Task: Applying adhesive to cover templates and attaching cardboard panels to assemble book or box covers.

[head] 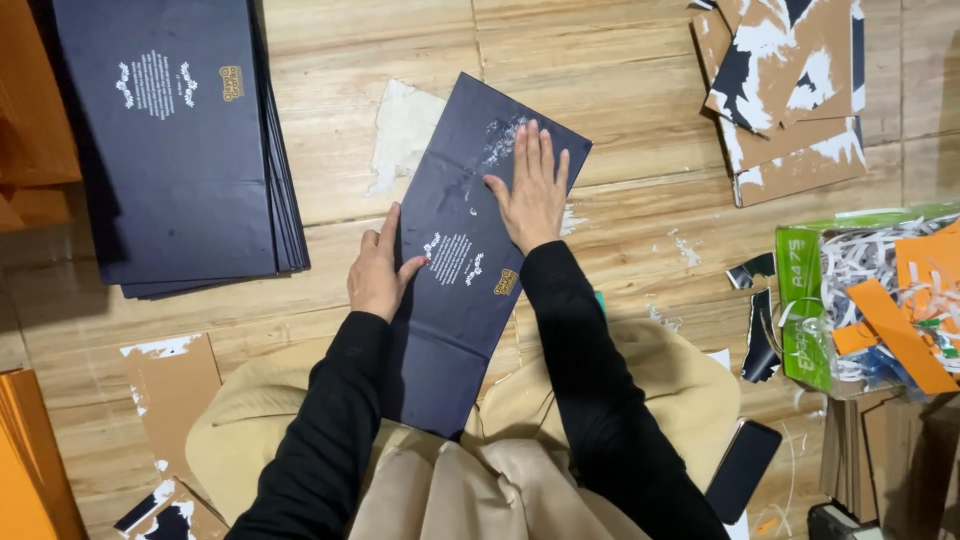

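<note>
A long dark navy folded card sheet (455, 290) with white and gold print lies on the wooden floor in front of me, tilted, its near end over my lap. My right hand (530, 190) presses flat on its upper half, fingers together. My left hand (378, 270) rests along the sheet's left edge, thumb on top of the card. Both sleeves are black.
A stack of matching navy sheets (170, 150) lies at the upper left. Torn brown card pieces (785, 90) sit at the upper right. A green-sided box of paper scraps (870, 300) stands at right, a dark phone (742, 468) beside my knee, and orange card (25, 450) at left.
</note>
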